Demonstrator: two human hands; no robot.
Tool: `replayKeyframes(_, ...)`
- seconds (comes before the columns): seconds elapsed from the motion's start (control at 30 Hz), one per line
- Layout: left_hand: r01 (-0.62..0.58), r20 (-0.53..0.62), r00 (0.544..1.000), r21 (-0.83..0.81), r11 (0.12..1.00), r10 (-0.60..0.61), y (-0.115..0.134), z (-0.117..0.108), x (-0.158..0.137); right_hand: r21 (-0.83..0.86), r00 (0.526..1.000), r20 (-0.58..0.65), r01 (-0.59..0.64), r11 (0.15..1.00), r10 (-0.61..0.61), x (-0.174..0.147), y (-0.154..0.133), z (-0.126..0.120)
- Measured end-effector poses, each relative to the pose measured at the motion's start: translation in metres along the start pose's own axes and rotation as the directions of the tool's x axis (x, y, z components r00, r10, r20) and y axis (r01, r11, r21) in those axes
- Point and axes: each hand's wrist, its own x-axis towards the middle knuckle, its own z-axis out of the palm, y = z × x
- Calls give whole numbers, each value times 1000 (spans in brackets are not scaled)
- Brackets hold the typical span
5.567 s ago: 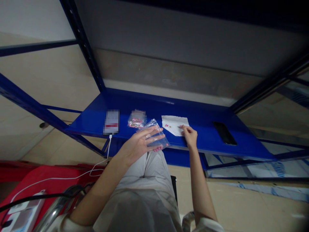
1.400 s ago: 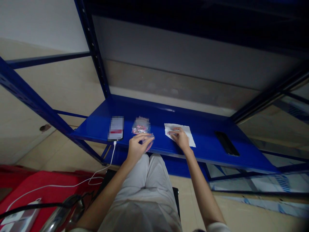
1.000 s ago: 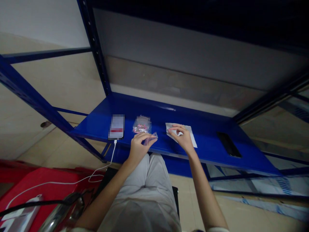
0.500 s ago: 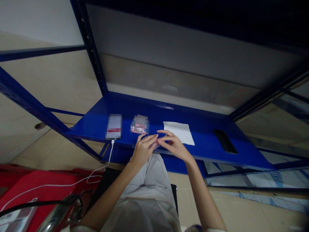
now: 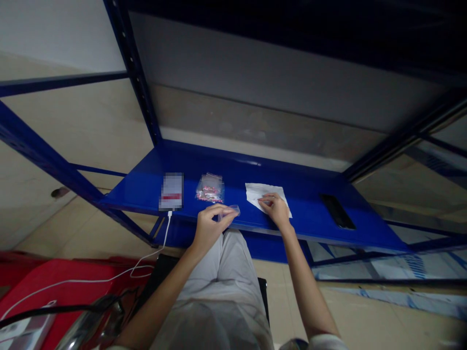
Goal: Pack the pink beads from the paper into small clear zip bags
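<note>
A: What is the left hand [image 5: 210,224] doing?
B: It is pinching a clear plastic bag [image 5: 234,210] between thumb and fingers, near the front edge of the blue shelf [image 5: 233,167].
A: And the right hand [image 5: 277,212]?
B: Its curled fingers are reaching over the white paper [image 5: 253,190], thumb and fingertips close together; whether they are gripping anything, I cannot tell.
A: Surroundings?
B: A cluster of clear bags with pink contents [image 5: 210,188] is lying just beyond the left hand. Left of it, a phone [image 5: 171,190] is lying with a white cable [image 5: 166,236] plugged in. A black phone [image 5: 337,211] is resting right of the paper.
</note>
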Motion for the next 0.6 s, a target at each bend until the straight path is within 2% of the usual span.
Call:
replayKeyframes(0.13,-42,-15,999,45,998,43,5,-4,-1,25,999,-21,-29,999,30,2,1,-1)
replayKeyframes(0.23,-137,-11,990,159,978,141,4,-5,-1,141,997,-68,-18,990,28,1,-16,-15)
replayKeyframes(0.3,-212,8,976,271,939,218,1,-4,-2,293,995,-86,76,953,-53,-5,-38,-32)
replayKeyframes(0.4,-299,76,953,401,866,294,-4,-2,-5,431,975,21,192,882,-222,-20,-81,-61)
replayKeyframes(0.47,-342,133,939,449,825,317,-5,1,-8,399,938,106,263,878,-329,-32,-107,-75)
replayKeyframes(0.6,-387,192,922,479,788,336,-4,6,-15,134,917,176,339,931,-359,-47,-133,-85)
